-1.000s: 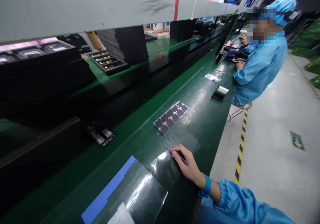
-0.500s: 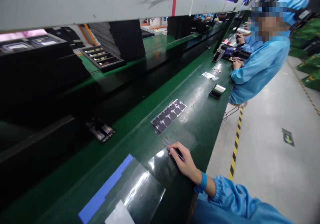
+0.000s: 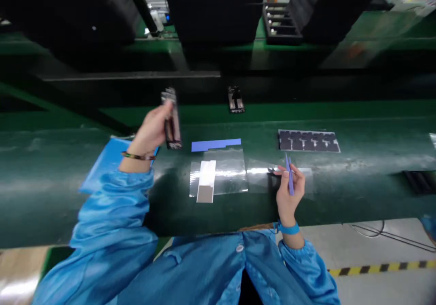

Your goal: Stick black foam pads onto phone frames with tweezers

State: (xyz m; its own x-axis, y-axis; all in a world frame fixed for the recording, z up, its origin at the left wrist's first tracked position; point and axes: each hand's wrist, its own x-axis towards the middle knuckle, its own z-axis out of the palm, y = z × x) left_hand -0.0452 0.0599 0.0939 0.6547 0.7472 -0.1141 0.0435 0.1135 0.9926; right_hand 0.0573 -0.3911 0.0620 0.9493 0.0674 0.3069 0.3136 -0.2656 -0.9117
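My left hand [image 3: 151, 130], raised over the bench's left half, grips a slim phone frame [image 3: 175, 128] by its side; motion blurs it slightly. A pair of purple tweezers [image 3: 291, 182] is held in my right hand [image 3: 289, 196], tips pointing away from me. Just beyond the tips lies a sheet of black die-cut stickers [image 3: 306, 141]. Clear plastic film [image 3: 228, 173] is spread between my hands, with a white and grey strip [image 3: 206, 180] on it and a stepped purple strip [image 3: 216, 145] along its far edge. Whether the tweezers hold anything is too small to tell.
Another phone frame [image 3: 235, 100] lies farther back on the dark lane behind the bench. A blue sheet [image 3: 105, 164] sits partly under my left forearm. Black trays [image 3: 282, 23] are stacked on the far shelf. A dark object [image 3: 420, 182] stands at the right.
My view has swung from the right down to the bench in front. My left hand, out of view before, now shows with a phone frame in it. My right hand still holds the tweezers.
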